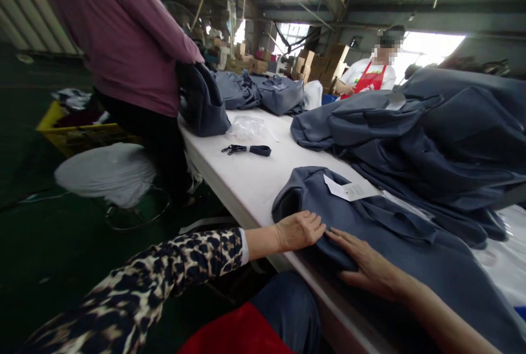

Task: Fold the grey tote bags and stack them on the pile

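Observation:
A dark blue-grey bag (394, 239) lies on the white table in front of me, with a white paper tag (351, 188) and a strap on its upper side. My left hand (299, 230), coming out of a leopard-print sleeve, has its fingers curled closed on the near edge of the bag. Close beside it, my right hand (365, 261) rests on the same bag with its fingers stretched out and its thumb apart. The two hands' fingertips nearly meet.
More blue-grey bags (444, 124) are heaped on the right. On the white table (230, 173) lie a folded strap with clips (258, 150) and a clear plastic bag (247, 126). A co-worker (135, 41) stands at left beside a covered stool (107, 170); another person (370, 74) is behind.

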`<state>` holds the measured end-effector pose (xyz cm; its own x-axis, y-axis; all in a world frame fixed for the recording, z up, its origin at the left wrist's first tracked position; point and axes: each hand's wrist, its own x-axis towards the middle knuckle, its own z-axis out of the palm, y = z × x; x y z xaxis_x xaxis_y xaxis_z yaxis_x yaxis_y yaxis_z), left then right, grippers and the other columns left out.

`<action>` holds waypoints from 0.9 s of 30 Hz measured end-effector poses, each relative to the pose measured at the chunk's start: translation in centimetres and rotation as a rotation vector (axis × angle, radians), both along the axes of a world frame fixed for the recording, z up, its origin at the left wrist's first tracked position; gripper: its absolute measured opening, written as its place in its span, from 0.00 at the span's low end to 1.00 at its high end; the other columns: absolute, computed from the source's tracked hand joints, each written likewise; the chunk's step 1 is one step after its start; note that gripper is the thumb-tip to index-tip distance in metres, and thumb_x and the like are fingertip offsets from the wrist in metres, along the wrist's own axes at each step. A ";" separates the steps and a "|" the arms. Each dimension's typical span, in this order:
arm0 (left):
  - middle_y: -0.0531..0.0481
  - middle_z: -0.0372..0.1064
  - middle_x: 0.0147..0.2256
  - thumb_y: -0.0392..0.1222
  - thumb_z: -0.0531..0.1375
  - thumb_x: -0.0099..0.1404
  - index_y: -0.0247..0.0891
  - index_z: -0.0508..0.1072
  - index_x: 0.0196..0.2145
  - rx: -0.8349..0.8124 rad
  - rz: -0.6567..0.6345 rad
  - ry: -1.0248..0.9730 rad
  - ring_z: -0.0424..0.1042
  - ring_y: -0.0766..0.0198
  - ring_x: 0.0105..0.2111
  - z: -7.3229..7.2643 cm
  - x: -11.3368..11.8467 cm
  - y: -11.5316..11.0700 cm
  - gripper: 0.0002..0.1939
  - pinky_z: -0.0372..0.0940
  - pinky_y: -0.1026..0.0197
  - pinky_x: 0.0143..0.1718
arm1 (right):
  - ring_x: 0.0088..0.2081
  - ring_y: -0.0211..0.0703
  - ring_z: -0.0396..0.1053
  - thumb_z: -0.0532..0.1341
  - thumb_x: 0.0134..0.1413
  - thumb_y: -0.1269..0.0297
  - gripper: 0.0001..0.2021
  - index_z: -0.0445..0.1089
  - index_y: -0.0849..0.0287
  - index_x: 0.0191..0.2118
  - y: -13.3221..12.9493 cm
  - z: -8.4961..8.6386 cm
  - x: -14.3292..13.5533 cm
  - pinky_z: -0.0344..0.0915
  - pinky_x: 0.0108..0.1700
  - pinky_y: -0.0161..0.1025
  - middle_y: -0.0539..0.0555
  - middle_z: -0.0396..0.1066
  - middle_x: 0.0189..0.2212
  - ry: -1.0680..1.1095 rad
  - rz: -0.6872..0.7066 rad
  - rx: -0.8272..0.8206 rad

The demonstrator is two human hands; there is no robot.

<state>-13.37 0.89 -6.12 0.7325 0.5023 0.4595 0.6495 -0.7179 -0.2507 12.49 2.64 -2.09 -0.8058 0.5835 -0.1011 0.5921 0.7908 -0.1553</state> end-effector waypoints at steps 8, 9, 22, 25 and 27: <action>0.32 0.45 0.68 0.53 0.69 0.57 0.38 0.43 0.70 -0.485 0.353 -0.848 0.48 0.43 0.68 -2.5 -7.0 1.1 0.54 0.51 0.40 0.65 | 0.68 0.52 0.52 0.51 0.65 0.61 0.28 0.53 0.51 0.69 -0.9 -6.0 2.2 0.50 0.67 0.57 0.56 0.52 0.68 0.392 -0.092 -0.195; 0.31 0.46 0.68 0.55 0.71 0.53 0.37 0.43 0.70 -0.635 0.373 -0.949 0.50 0.43 0.67 -2.9 -7.6 1.8 0.59 0.52 0.40 0.65 | 0.67 0.52 0.53 0.51 0.66 0.60 0.27 0.54 0.52 0.69 -1.1 -5.9 2.3 0.50 0.66 0.57 0.56 0.54 0.67 0.430 -0.107 -0.219; 0.52 0.73 0.34 0.47 0.75 0.43 0.33 0.74 0.36 -1.021 0.088 -1.747 0.70 0.62 0.37 -4.8 -5.9 3.6 0.25 0.65 0.59 0.44 | 0.64 0.51 0.58 0.50 0.66 0.60 0.26 0.55 0.48 0.68 -2.4 -4.4 3.7 0.60 0.63 0.49 0.50 0.57 0.66 0.387 -0.050 -0.115; 0.53 0.71 0.30 0.46 0.75 0.43 0.34 0.74 0.31 -1.001 0.056 -1.916 0.68 0.66 0.31 -5.5 -5.5 3.3 0.21 0.63 0.63 0.37 | 0.65 0.50 0.57 0.52 0.63 0.66 0.29 0.53 0.50 0.69 -2.8 -5.7 2.7 0.63 0.62 0.46 0.51 0.56 0.66 0.326 0.105 0.114; 0.55 0.70 0.27 0.44 0.75 0.42 0.34 0.73 0.29 -0.959 0.074 -2.030 0.66 0.68 0.29 -6.0 -5.1 3.1 0.20 0.61 0.64 0.33 | 0.66 0.51 0.56 0.51 0.61 0.68 0.32 0.50 0.52 0.70 -3.0 -7.2 2.1 0.66 0.60 0.47 0.52 0.55 0.67 0.277 0.173 0.271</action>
<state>-18.45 4.03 -12.12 -0.2736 0.9616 0.0220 -0.4628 -0.1516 0.8734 14.58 -0.33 -9.28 -0.8692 0.4129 0.2720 0.4120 0.9090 -0.0629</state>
